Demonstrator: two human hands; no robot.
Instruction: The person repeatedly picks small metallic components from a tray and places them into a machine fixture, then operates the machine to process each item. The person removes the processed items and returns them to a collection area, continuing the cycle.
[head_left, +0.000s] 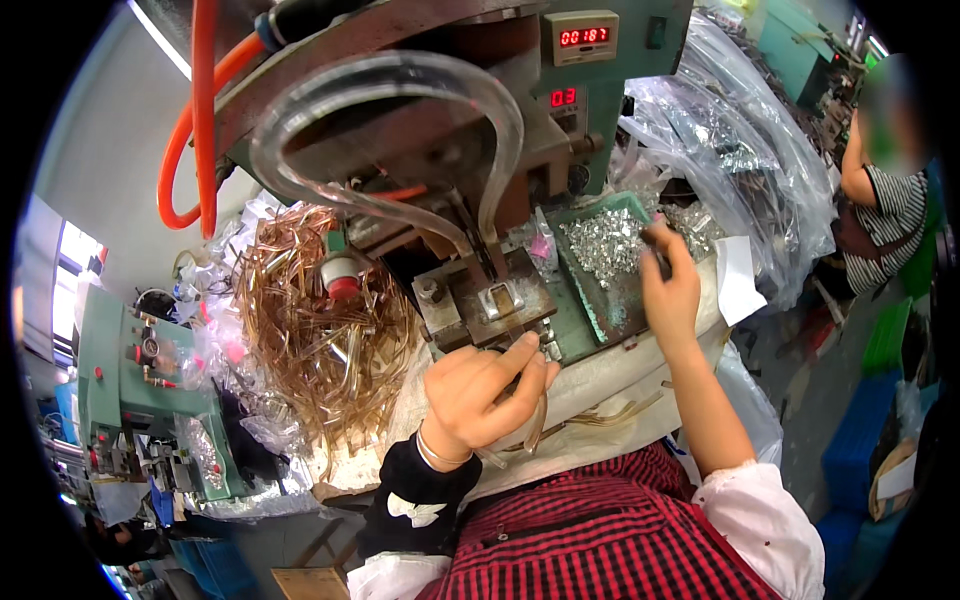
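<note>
My left hand [482,398] is closed in a pinch just in front of the press's metal die block [500,300]. A soft, clear brownish tube [536,425] hangs down from between its fingers. In the middle of the block a small shiny metal plate [501,298] surrounds the die opening. My right hand [672,290] is over the right side of a green tray [592,305], beside a heap of small silvery metal pieces [605,245]. Its fingers are bent together with dark tips, and anything between them is too small to make out.
A large pile of brownish clear tubes [320,330] lies left of the press, near a red push button [343,286]. A thick clear hose [400,70] loops before the press. More tubes [610,412] lie on the table's front. Someone in a striped shirt [890,220] is at far right.
</note>
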